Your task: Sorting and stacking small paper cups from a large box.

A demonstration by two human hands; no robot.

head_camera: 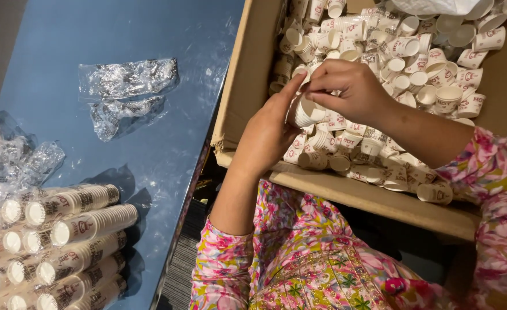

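Observation:
My left hand [269, 131] holds a short stack of small white paper cups [303, 112] over the cardboard box [247, 74]. My right hand [348, 87] sits on top of that stack, fingers pinched on the rim of the top cup. Both hands hover above a heap of loose small printed paper cups [414, 74] that fills the box. My sleeves are floral pink and yellow.
A blue table [121, 34] lies to the left. On it are crumpled clear plastic wrappers [124, 86] and, at the near left, several long stacked rows of cups [64, 229] lying on their sides. More clear plastic [6, 161] is piled at the far left edge.

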